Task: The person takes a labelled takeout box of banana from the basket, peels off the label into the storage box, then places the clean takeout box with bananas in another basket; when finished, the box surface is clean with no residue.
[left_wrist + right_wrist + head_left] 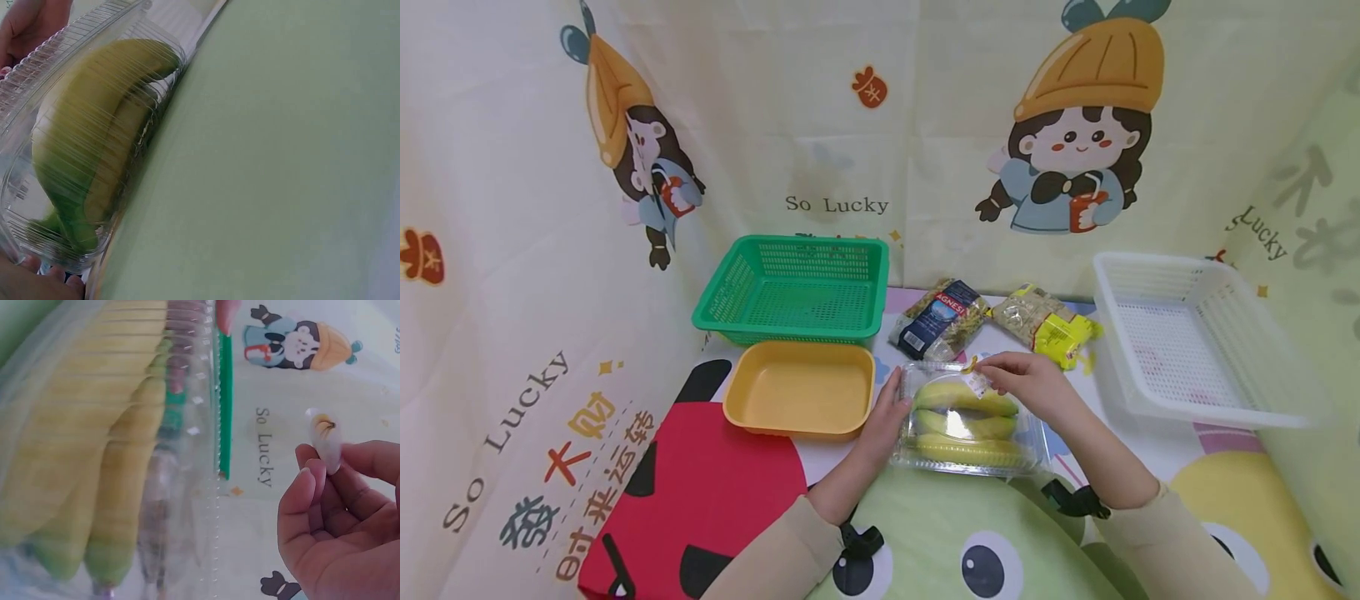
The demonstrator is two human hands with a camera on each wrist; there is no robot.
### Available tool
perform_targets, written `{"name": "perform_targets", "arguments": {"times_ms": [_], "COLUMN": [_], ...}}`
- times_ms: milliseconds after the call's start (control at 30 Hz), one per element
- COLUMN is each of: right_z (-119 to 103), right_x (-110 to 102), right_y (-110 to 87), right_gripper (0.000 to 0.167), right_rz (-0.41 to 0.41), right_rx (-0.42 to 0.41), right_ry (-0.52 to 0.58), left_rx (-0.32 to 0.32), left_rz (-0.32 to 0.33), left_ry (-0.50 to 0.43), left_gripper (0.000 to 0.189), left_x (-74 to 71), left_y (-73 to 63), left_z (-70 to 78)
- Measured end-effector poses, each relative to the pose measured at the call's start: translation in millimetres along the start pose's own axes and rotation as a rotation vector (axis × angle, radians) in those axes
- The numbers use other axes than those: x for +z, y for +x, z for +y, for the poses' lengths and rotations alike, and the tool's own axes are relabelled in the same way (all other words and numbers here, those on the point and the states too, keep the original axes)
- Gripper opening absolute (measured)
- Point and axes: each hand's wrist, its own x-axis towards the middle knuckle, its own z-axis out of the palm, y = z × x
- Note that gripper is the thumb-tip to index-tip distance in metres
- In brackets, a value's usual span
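Observation:
In the head view a clear plastic box (1036, 454) with several yellow-green bananas (966, 450) inside lies near me, its lid down. My left hand (882, 429) grips its left side, the thumb along the edge. Fingertips (56, 274) of that hand show against one end of the box in the left wrist view. Over the box's far right part, my right hand (1030, 387) pinches a small white piece with a yellow banana picture (326, 440) between thumb and fingers. The right wrist view shows this piece raised beside the lid's ridged rim.
Left of the box is an orange-yellow tray (801, 387), with a green basket (711, 318) behind it. Beyond the box lie a pasta bag (943, 321) and a clear-and-yellow food bag (1060, 337). A white basket (1217, 408) stands at right. Printed cloth hangs behind.

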Motion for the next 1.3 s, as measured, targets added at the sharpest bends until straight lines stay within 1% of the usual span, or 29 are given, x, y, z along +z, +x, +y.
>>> {"name": "perform_targets", "arguments": {"times_ms": [133,400,633,733,867,967,1033,1133,1233,1300], "right_z": [-5.4,-9.3,-9.8,-9.6,-8.5,-7.6,-6.6,-4.8,-2.4,-1.2], "right_x": [-2.0,-1.5,-0.5,0.0,0.7,2.1,3.4,5.2,6.5,6.8], "right_y": [2.0,6.4,7.0,7.6,7.8,7.1,6.9,6.7,7.2,7.7], "right_gripper": [0.025,0.029,0.042,0.044,0.046,0.049,0.051,0.051,0.050,0.050], "right_rz": [-0.036,-0.063,-0.090,-0.097,-0.095,-0.098,-0.100,-0.108,-0.108,-0.113], "right_rx": [-0.008,-0.027,-0.107,-0.108,-0.088,-0.092,-0.105,-0.121,-0.125,-0.121], "right_ry": [0.048,0.110,0.107,0.093,0.073,0.078,0.088,0.110,0.121,0.134], "left_rx": [-0.007,0.004,0.003,0.009,0.010,0.041,0.075,0.109,0.127,0.111], "left_rz": [-0.002,-0.018,-0.023,-0.022,-0.019,-0.012,0.001,0.039,0.058,0.058], "left_ry": [0.005,-0.006,-0.013,-0.018,-0.027,-0.019,0.008,0.107,0.209,0.237], "left_gripper": [0.063,0.064,0.064,0.064,0.065,0.065,0.065,0.064,0.064,0.063], "left_x": [0.8,1.8,2.5,2.9,3.2,3.1,2.7,2.2,1.5,-0.3], "left_y": [-0.9,-0.5,-0.1,-0.5,-1.1,-1.9,-3.2,-7.3,-13.5,-19.3], "left_z": [0.8,1.1,1.5,2.5,3.4,3.7,5.0,8.6,15.0,23.7]}}
